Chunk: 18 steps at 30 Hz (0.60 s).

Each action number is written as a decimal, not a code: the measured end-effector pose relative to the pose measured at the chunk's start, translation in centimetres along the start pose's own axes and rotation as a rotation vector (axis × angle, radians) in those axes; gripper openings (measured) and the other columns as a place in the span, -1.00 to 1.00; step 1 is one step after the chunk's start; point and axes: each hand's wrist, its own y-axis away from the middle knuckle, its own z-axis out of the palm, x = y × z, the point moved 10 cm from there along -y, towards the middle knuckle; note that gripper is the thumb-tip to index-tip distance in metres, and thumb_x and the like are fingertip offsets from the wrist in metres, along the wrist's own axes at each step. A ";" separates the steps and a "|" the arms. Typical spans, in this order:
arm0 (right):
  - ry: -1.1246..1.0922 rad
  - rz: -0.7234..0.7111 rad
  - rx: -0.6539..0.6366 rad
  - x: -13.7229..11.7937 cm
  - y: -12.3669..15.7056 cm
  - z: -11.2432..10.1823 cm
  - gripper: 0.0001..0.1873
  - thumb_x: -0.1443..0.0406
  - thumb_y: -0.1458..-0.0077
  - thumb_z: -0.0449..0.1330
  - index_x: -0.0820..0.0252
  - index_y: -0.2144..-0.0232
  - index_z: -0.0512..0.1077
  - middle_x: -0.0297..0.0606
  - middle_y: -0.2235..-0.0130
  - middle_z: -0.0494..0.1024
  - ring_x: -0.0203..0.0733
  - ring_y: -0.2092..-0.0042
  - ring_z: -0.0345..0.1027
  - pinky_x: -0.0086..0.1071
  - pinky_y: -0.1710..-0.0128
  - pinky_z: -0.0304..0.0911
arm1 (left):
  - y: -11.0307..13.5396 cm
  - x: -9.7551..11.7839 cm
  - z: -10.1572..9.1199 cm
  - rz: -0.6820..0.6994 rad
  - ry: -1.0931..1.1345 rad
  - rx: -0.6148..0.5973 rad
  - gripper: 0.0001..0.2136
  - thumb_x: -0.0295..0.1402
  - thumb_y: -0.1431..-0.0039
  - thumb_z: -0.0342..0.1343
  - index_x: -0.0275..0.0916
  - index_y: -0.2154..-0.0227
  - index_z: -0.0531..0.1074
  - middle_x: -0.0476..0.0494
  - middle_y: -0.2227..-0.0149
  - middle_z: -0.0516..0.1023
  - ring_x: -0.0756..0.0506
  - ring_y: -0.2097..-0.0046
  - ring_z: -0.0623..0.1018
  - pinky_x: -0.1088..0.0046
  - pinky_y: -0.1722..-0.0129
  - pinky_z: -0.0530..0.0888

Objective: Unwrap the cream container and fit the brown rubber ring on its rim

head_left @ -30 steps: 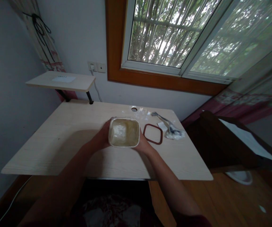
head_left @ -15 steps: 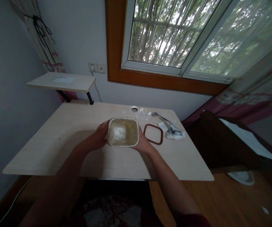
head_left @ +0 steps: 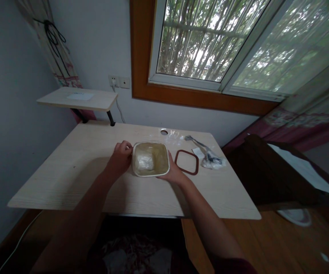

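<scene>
A cream square plastic container (head_left: 150,163) stands on the pale wooden table (head_left: 75,163), open at the top, with something whitish inside. My right hand (head_left: 173,173) grips its right side, fingers wrapped under the near corner. My left hand (head_left: 120,156) sits at the container's left edge with the fingers curled; they touch the rim or are just off it, I cannot tell which. A dark red square sealing ring (head_left: 186,162) lies flat on the table just right of the container.
A clear plastic bag with dark parts (head_left: 210,158) lies at the table's far right. A cable hole (head_left: 163,132) is near the back edge. A small raised shelf (head_left: 77,99) stands at the back left. A dark wooden piece of furniture (head_left: 281,171) is to the right.
The container has been lowered and set a little further from me on the table. My left hand has come off its left side and curled at the rim.
</scene>
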 end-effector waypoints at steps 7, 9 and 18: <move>-0.028 0.017 -0.018 -0.7 -0.3 0.3 0.27 0.10 0.34 0.56 -0.03 -0.34 0.01 -0.05 -0.29 0.23 0.27 -0.28 0.18 0.12 -0.32 0.08 | 0.2 -0.7 0.6 -0.179 0.306 -0.057 -0.72 -0.36 -0.24 -0.09 -0.17 0.07 0.45 -0.13 0.26 0.56 -0.16 0.15 0.55 0.23 0.02 0.46; -0.029 0.016 -0.016 -1.1 -0.5 0.3 0.24 0.09 0.33 0.56 -0.03 -0.33 0.03 -0.06 -0.28 0.25 0.28 -0.27 0.18 0.12 -0.32 0.09 | 0.9 -2.0 0.5 -0.341 0.401 -0.028 -0.73 -0.27 -0.26 -0.07 -0.16 0.03 0.38 -0.08 0.33 0.56 -0.15 0.23 0.58 0.23 0.07 0.49; -0.006 0.042 0.035 -1.0 -0.6 -0.4 0.24 0.10 0.35 0.57 -0.04 -0.32 0.06 -0.08 -0.34 0.17 0.33 -0.32 0.10 0.14 -0.36 0.03 | 2.5 -1.3 1.4 -0.564 0.906 -0.113 -0.60 0.07 -0.26 -0.09 -0.20 0.31 0.33 -0.10 0.24 0.51 -0.10 0.21 0.57 0.29 0.22 0.57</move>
